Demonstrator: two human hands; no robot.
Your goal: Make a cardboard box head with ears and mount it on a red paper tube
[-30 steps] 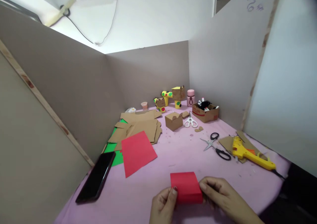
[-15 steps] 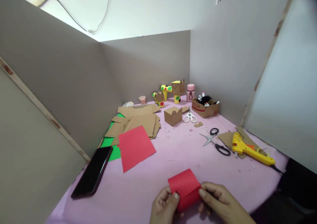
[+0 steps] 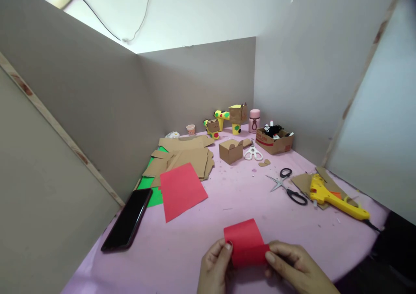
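A piece of red paper point(image 3: 244, 235) is curled over on itself between my two hands, low over the front of the table. My left hand point(image 3: 215, 266) pinches its left end with the thumb on top. At the right end, my right hand point(image 3: 289, 261) grips the edge between thumb and fingers. The near part of the paper is bent up into a darker, shaded band. Some fingertips are hidden behind it. Beyond my left hand, a flat red sheet point(image 3: 182, 192) lies partly on brown cardboard pieces point(image 3: 190, 161).
On the left lies a black phone point(image 3: 128, 220). Black-handled scissors point(image 3: 286, 185) and a yellow glue gun point(image 3: 339, 203) lie to the right. Farther back are a small cardboard box point(image 3: 230, 151), white scissors point(image 3: 253, 153), a marker box point(image 3: 274, 143) and yellow decorated cardboard figures point(image 3: 236, 116). Grey partitions point(image 3: 195, 77) enclose the table.
The red paper's near edge has been folded up more, so a wider dark band shows along its front. Both hands keep their hold. The camera view has shifted slightly.
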